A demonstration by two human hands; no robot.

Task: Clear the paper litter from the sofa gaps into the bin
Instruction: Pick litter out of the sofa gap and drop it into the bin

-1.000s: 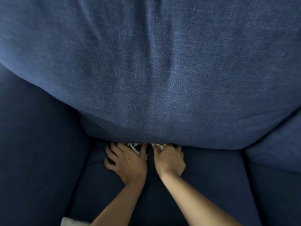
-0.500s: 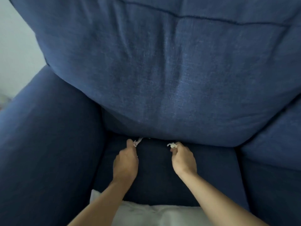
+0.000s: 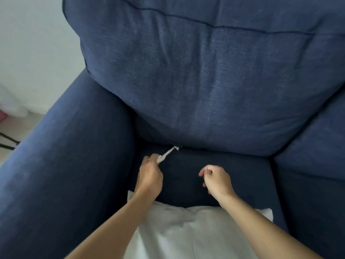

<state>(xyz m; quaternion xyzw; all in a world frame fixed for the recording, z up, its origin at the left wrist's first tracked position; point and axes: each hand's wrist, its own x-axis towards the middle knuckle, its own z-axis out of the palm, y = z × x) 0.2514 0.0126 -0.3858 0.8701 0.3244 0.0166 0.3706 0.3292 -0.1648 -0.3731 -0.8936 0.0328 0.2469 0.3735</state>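
A twisted white paper strip (image 3: 167, 153) stretches from the gap (image 3: 205, 148) between the blue back cushion (image 3: 205, 81) and the seat cushion (image 3: 183, 176) down to my left hand (image 3: 149, 176). That hand is closed around the strip's lower end, and the strip's far tip still sits at the gap. My right hand (image 3: 216, 179) hovers over the seat with its fingers curled shut. The small scrap it pinched a moment ago is hidden inside them. No bin is in view.
The sofa's wide left armrest (image 3: 65, 165) rises beside my left arm. A neighbouring blue cushion (image 3: 313, 146) lies to the right. White cloth (image 3: 186, 230) covers the seat's front under my forearms. Pale wall and floor show at the far left.
Both hands have drawn back from the gap toward me. The left hand has pulled a long strip out, and the right has closed over its scrap. The view has pulled back from the sofa.
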